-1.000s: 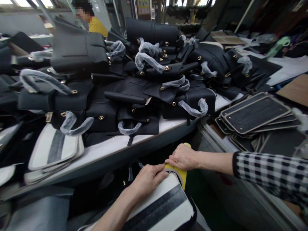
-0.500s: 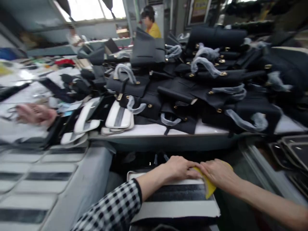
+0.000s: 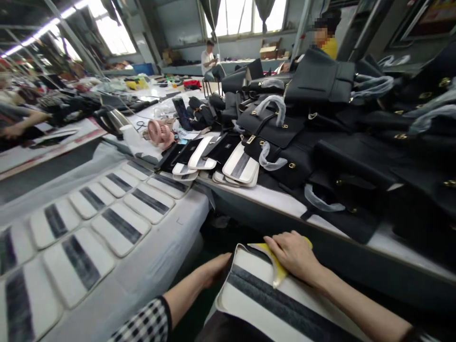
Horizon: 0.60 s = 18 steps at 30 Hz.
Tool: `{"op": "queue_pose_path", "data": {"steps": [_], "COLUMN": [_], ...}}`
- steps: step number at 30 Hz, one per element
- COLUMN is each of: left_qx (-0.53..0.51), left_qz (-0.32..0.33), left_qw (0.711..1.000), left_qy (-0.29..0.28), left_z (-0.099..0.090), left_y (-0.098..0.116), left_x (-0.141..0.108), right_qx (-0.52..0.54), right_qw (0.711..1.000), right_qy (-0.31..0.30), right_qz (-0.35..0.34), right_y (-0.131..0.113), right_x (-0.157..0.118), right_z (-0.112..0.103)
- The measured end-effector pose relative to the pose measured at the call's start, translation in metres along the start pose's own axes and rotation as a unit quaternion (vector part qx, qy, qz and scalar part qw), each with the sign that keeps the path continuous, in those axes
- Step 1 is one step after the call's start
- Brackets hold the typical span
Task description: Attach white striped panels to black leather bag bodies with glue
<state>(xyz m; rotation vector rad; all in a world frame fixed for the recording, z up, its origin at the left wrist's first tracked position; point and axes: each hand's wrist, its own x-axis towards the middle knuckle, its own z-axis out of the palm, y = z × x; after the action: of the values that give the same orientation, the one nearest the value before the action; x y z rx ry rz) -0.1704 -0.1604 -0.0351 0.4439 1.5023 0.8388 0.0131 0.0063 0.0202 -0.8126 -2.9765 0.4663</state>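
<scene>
A white bag panel with a dark stripe [image 3: 245,297] lies tilted in front of me, its rounded edge facing left. My right hand [image 3: 295,254] presses on its upper part, fingers closed over a yellow sheet [image 3: 280,273] with a paler underside, which lies bent against the panel. At the panel's left edge is my left hand [image 3: 215,268]; its fingers pass behind the edge and are hidden, so I cannot tell how they are closed. Below the panel hangs dark material [image 3: 228,327].
Left, a covered table [image 3: 181,242] carries rows of similar striped panels [image 3: 121,223]. Ahead, black handbags [image 3: 274,128] with wrapped handles pile up on a long table. A pink fan [image 3: 160,134] and a kettle [image 3: 114,118] stand beyond. People sit farther back; another person's hand [image 3: 17,130] shows far left.
The view has swung left. My left hand has come away from the yellow sheet to the panel's left edge. My right hand still has the sheet, and the panel appears turned.
</scene>
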Motion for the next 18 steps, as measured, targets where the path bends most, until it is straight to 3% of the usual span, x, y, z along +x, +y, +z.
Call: {"op": "queue_pose_path", "data": {"steps": [4,9,12,15,18], "left_qx": [-0.103,-0.197,-0.235,-0.218,-0.180], "left_qz": [-0.001,0.039,0.107,0.187,0.192], "left_qw": [0.994,0.977,0.959,0.952,0.960], "left_qy": [0.029,0.073,0.112,0.110,0.097], "left_z": [0.027,0.017,0.011,0.012,0.016], "left_y": [-0.018,-0.019,-0.019,-0.018,-0.015], "left_x": [0.015,0.028,0.007,-0.024,-0.039], "right_qx": [-0.028,-0.044,-0.054,-0.063,-0.077], "right_qw": [0.995,0.979,0.970,0.964,0.955], "right_qy": [-0.003,-0.014,-0.012,-0.013,-0.017], "right_qz": [-0.098,-0.199,-0.235,-0.258,-0.285], "right_y": [-0.025,-0.041,-0.052,-0.060,-0.064], "right_x": [0.052,0.084,0.096,0.104,0.109], "right_z": [0.000,-0.009,-0.011,-0.010,-0.008]}}
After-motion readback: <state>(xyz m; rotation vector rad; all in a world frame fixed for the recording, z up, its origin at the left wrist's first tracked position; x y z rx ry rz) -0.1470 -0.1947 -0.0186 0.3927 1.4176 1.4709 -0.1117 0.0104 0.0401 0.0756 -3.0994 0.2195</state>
